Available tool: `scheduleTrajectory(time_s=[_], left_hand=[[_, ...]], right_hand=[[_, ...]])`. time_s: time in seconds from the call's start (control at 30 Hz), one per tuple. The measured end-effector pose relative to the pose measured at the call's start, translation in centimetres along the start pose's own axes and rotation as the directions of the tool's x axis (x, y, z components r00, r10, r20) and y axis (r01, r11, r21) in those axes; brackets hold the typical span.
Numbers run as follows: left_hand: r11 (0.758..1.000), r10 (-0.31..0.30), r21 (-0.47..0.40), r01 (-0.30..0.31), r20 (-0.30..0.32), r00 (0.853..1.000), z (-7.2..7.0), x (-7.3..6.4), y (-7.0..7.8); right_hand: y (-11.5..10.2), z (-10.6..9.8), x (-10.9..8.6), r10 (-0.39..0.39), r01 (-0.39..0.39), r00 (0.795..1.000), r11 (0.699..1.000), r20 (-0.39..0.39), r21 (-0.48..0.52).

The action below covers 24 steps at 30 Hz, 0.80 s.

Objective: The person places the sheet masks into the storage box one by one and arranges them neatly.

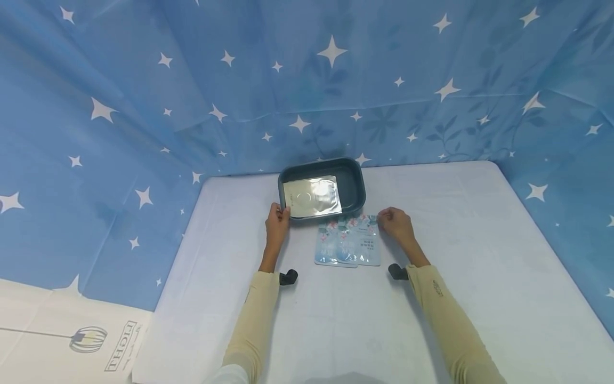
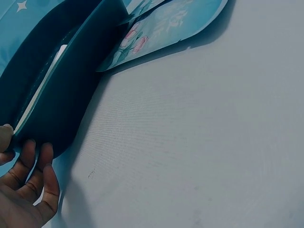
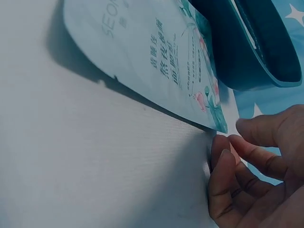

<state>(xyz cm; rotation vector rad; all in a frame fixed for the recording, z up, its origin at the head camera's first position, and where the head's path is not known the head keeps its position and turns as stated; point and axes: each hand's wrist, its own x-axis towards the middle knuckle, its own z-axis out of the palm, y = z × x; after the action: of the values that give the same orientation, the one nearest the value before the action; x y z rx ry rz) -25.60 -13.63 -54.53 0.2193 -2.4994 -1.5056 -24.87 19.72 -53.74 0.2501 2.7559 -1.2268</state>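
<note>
My left hand [image 1: 277, 226] grips the near left corner of a dark blue-grey plastic basin [image 1: 354, 184], thumb over the rim and fingers against the outer wall. Inside the basin lies a shiny silver sachet [image 1: 312, 197], its left end close to that thumb. Two pale blue face mask sachets [image 1: 366, 242] with pink flowers overlap on the table in front of the basin. At the upper right corner of the top one is my right hand [image 1: 398, 224], fingers loosely curled. In the right wrist view its fingertips are right at the corner, with the thumb [image 3: 259, 130] beside it.
A white cloth covers the table [image 1: 460, 224]. Behind and along the sides hangs a blue curtain [image 1: 268, 96] with white stars, close behind the basin. Dark wrist camera mounts [image 1: 289, 277] stick out from the sleeves.
</note>
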Motion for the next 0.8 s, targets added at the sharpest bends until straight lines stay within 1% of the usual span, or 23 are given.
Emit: scheduleTrajectory(time_s=[0.2, 0.43, 0.6, 0.8], left_hand=[[1.0, 0.003, 0.001, -0.003, 0.001, 1.0, 0.07, 0.02, -0.12], [1.0, 0.004, -0.001, -0.004, -0.006, 1.0, -0.06, 0.01, -0.06], [1.0, 0.005, -0.014, -0.005, -0.003, 1.0, -0.11, -0.01, 0.17], [1.0, 0.001, -0.004, -0.001, 0.0, 1.0, 0.06, 0.01, 0.04]], right_hand=[[-0.38, -0.18, 0.2, 0.002, 0.0, 1.0, 0.996, 0.031, -0.09], [-0.56, 0.29, 0.6, 0.03, -0.029, 1.0, 0.99, 0.004, -0.135], [-0.23, 0.37, 0.77, 0.033, -0.034, 0.999, 0.989, -0.007, -0.143], [0.29, -0.1, 0.5, 0.049, -0.045, 0.998, 0.993, 0.027, -0.112]])
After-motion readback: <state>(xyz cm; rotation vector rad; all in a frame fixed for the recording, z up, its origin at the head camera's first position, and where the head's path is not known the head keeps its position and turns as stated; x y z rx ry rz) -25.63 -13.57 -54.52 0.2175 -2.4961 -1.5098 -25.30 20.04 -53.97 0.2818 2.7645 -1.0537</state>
